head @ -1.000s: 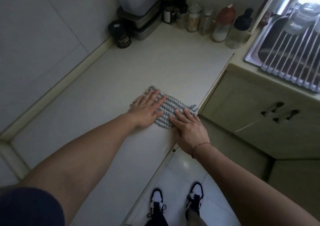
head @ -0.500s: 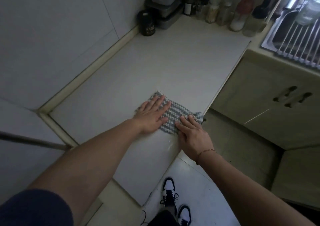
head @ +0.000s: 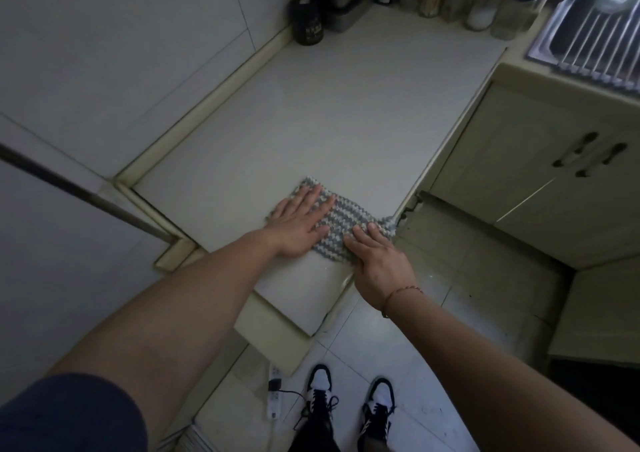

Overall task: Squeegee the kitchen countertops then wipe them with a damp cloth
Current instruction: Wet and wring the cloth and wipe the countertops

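Both arms bare from above the elbow down. Left hand (head: 298, 225) wears nothing, no rings or watch visible. Dark navy short sleeve (head: 65, 413) covers the left upper arm. Right hand (head: 379, 264) has a thin gold-tone chain bracelet (head: 401, 294) at the wrist. Dark trousers (head: 313, 437), only partly visible at frame bottom. Black-and-white low-top sneakers (head: 320, 391), white toe boxes, black overlays, black laces.
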### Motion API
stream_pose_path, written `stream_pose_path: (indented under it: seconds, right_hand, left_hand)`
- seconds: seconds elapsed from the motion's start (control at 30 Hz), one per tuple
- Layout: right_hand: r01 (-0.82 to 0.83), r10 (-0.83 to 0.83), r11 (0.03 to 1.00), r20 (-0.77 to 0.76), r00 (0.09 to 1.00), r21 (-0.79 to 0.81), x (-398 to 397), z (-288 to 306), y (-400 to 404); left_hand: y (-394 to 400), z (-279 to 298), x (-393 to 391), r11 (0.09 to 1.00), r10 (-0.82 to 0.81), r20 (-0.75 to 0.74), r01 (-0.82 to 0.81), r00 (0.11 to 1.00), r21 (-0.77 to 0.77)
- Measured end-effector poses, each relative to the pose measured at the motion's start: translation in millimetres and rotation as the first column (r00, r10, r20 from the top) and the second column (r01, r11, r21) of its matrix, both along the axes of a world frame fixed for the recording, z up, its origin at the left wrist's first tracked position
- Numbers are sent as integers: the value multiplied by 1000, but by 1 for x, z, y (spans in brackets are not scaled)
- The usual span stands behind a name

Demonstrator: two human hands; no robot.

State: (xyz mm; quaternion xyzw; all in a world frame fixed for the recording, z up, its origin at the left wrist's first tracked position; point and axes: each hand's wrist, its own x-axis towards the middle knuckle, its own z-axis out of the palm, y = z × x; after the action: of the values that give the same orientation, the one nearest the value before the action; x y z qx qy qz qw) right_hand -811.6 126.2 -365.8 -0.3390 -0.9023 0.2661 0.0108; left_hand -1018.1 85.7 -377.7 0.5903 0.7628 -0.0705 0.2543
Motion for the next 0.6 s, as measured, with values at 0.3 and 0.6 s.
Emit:
stream_pose_path:
  seconds: [0.3,0.6]
  right_hand:
    - [84,-85,996,79,993,18,-16,4,-35]
    - [135,-143,988,105,984,80,-25,7,-50]
  left_hand:
    - [-23,0,-17,996,-91,28,90,995,26]
    - [-48,-4,-17,962,-78,-94,100,992,255]
